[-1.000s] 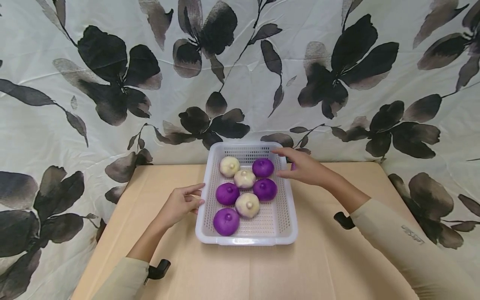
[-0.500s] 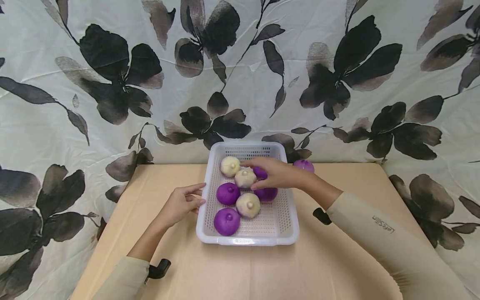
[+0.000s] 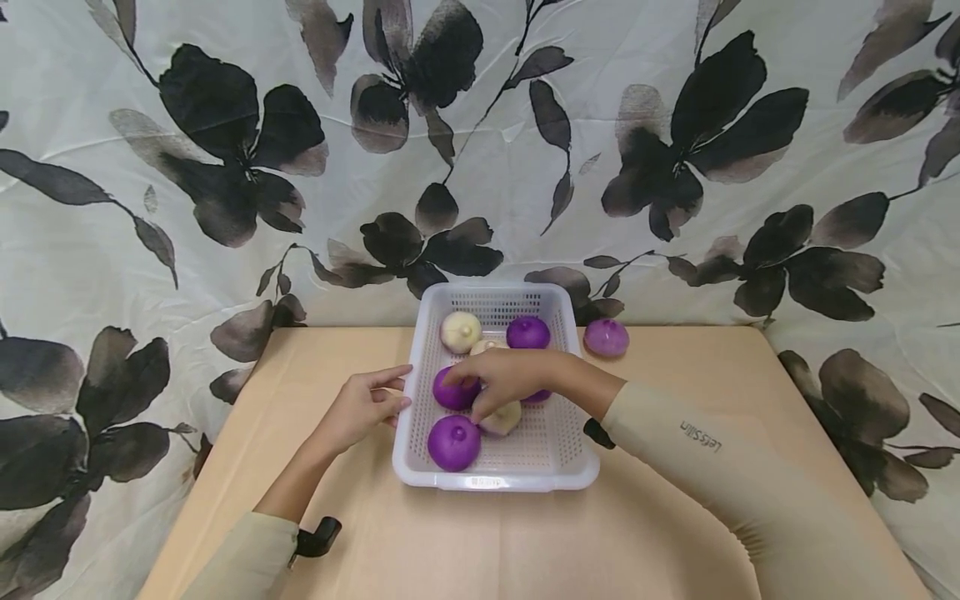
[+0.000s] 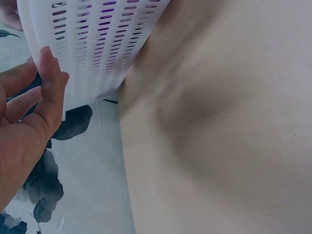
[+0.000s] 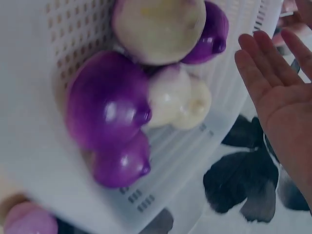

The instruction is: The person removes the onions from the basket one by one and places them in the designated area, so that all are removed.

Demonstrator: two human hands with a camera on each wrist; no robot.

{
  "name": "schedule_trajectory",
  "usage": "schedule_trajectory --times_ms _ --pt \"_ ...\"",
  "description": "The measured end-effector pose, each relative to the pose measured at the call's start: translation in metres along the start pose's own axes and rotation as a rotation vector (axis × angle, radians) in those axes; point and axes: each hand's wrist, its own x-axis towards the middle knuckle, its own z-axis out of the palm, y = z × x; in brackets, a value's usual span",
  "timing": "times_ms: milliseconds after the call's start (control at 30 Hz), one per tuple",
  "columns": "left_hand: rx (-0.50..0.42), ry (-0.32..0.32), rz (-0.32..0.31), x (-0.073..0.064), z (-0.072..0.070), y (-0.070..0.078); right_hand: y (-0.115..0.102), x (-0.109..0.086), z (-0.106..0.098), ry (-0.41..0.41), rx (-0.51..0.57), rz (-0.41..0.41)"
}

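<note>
A white perforated plastic basket (image 3: 495,482) on the table holds several purple and white onions. My left hand (image 3: 367,400) pinches its left rim between thumb and fingers, close up in the left wrist view. My right hand (image 3: 510,372) hovers over the middle of the basket with nothing in its grasp. Below it a white onion (image 3: 501,423) is partly covered. A purple onion (image 3: 454,390) lies by its fingertips, and another purple onion (image 3: 453,443) sits nearer the front. Farther back are a white onion (image 3: 460,332) and a purple onion (image 3: 527,332).
A lighter purple onion (image 3: 606,337) lies on the wooden table (image 3: 360,550), outside the basket's back right corner. Behind the table hangs a white cloth (image 3: 525,217) printed with dark flowers.
My right hand has moved left and toward me, from the basket's right rim to over its middle. This uncovered the onion outside. My left hand and the basket stay put.
</note>
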Motion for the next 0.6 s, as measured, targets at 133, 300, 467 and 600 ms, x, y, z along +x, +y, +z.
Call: schedule_trajectory --times_ms 133,300,467,600 --pt "-0.003 -0.004 0.003 0.001 0.001 0.000 -0.003 0.011 0.010 -0.056 -0.002 0.040" --pt "0.010 -0.003 0.010 0.001 0.000 -0.002 -0.005 0.021 0.020 -0.134 -0.043 0.094" --pt "0.014 -0.009 0.001 0.001 0.000 -0.002 -0.002 0.028 0.029 -0.157 -0.132 0.098" --pt "0.029 -0.009 0.011 0.001 0.000 0.000 -0.001 0.031 0.034 -0.148 -0.174 0.106"
